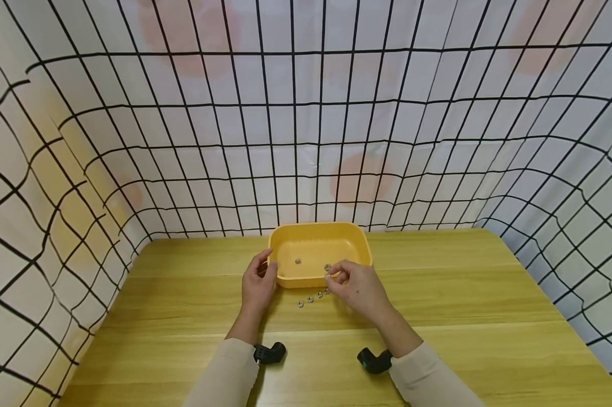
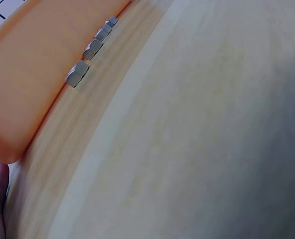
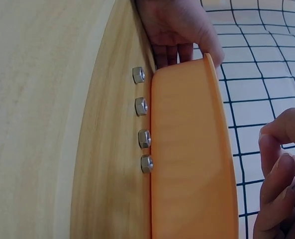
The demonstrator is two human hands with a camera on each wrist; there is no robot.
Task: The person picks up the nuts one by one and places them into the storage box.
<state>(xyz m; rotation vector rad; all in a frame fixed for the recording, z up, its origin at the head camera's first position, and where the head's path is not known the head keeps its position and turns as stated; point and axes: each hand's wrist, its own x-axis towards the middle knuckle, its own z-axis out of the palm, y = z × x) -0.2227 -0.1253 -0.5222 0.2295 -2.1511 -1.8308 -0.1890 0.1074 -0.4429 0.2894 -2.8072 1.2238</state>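
Observation:
A yellow plastic tray stands on the table, looking orange in both wrist views. At its left end my left hand grips the tray, thumb by the rim and fingers round the end wall. Over the front right rim, my right hand pinches a small shiny nut between thumb and fingertips; in the right wrist view the nut is hidden. Several hex nuts line the table along the tray's front wall. Inside the tray lie a nut at the left and another nut near my right fingertips.
The wooden table reaches out on both sides of the tray. Behind it hangs a white sheet with a black grid, which also closes off the sides. A black wrist camera is on my left wrist, another black camera on my right.

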